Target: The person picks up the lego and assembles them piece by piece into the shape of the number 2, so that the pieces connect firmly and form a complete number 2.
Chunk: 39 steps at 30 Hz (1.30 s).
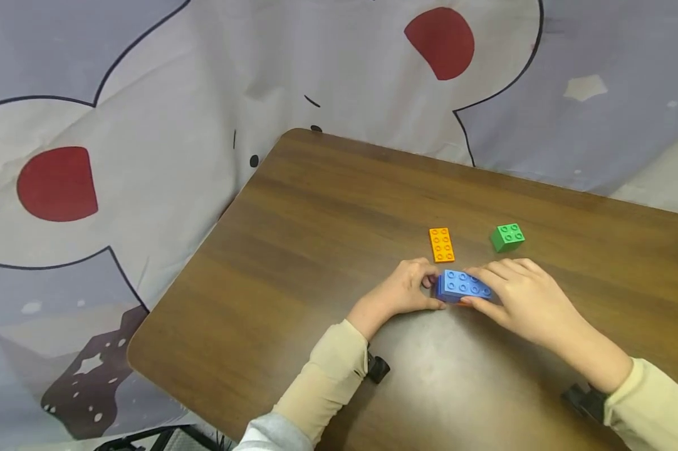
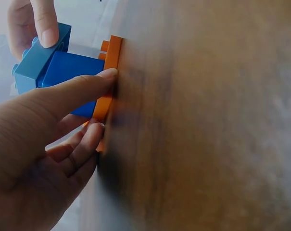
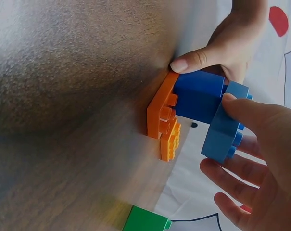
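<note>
My left hand (image 1: 401,291) grips the low end of a small stack of toy building bricks, thumb and fingers on either side of a flat orange brick (image 3: 159,108). On one end of that orange brick stands a taller dark blue brick (image 3: 198,96). With my right hand (image 1: 527,304) I pinch a long light blue brick (image 1: 465,285) between thumb and fingers. It lies over the dark blue brick, sticking out to the right and slightly tilted; a narrow gap shows between them in the right wrist view. From the head view, the light blue brick covers most of the stack.
Beyond the hands lies a flat yellow-orange brick (image 1: 442,245). To its right sits a green brick (image 1: 507,238). The brown wooden table (image 1: 294,250) has a rounded left corner, and a patterned cloth (image 1: 316,62) hangs behind it.
</note>
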### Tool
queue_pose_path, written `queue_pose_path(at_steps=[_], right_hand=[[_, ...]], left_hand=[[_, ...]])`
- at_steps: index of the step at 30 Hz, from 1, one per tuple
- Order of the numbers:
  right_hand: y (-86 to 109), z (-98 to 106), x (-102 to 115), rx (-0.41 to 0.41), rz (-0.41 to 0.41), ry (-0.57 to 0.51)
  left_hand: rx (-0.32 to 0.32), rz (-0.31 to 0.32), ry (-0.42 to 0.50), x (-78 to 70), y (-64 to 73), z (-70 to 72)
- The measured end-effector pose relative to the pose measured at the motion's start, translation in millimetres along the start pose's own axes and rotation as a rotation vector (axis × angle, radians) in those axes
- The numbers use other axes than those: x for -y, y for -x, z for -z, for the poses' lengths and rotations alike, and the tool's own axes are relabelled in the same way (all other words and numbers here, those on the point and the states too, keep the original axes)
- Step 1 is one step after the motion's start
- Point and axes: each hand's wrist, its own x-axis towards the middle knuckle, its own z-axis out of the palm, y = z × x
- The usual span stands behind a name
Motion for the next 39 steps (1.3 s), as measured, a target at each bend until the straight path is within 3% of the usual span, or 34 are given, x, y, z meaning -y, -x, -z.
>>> queue_pose_path(at_steps=[5,9,12,15,23,29,39], right_hand=[[-2.5,1.6,-2.7,-0.006,0.017,0.014],[-1.0,1.4,-2.0,-0.008,0.021,0.018],[-0.1,0.5,-1.8,-0.007,0.026,0.017],[0.2,0.5,-2.4,-0.005,0.025,0.017],[-0.2,1.3,-4.7,-0.007,0.023,0.018],[-0.5,2.2,-3.9,-0.003,0.023,0.024],[-0.2,2.8,-2.6,0.002,0.021,0.039]], left_hand=[[0.040,0.010,-0.023,-3.9,-2.5,4.1],[0.073,0.027,-0.132,-10.0,1.3,3.9],[0.058,0.034,-0.225,-14.5,5.2,3.8],[0.011,0.006,-0.255,-18.4,7.7,4.6],[-0.113,-0.107,-0.092,-28.7,12.8,14.8],[-0.167,-0.204,-0.062,-30.4,16.0,18.4],[-0.199,-0.244,-0.024,-26.2,15.4,15.2]])
